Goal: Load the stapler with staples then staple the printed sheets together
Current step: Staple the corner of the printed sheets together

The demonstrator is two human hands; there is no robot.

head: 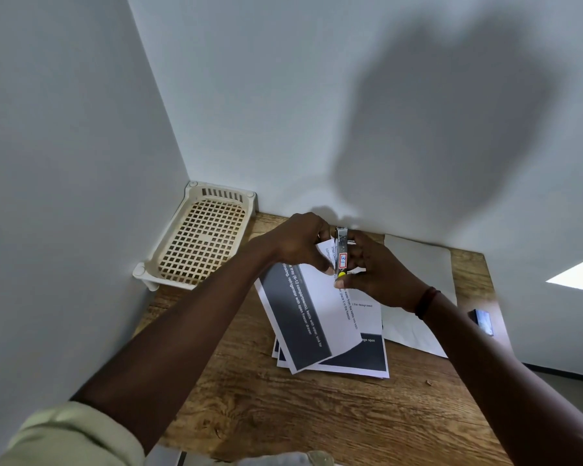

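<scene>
Just above the centre of the frame, both hands meet over the far edge of the wooden table (pixel 283 415), close to the wall. The right hand (pixel 377 274) grips the small metal stapler (pixel 342 255), labelled 31 in a red box. Its thumb presses the near, yellow-tipped end and its curled fingers wrap the far side, a hold that suits squeezing.

The left hand (pixel 297 243) curls its fingers down and pinches the upper corner of the printed sheets (pixel 317 317). This lifts the top one off the table, probably to feed the corner into the stapler's mouth. The fingers hide whether the paper actually sits between the jaws. The rest of the stack lies fanned and uneven below the hands, so the corners may not be aligned for 1 clean staple.

A blank sheet (pixel 421 274) lies to the right. A cream slotted basket (pixel 199 240) sits in the corner at the left, and a small dark object (pixel 483 321) rests at the table's right edge.
</scene>
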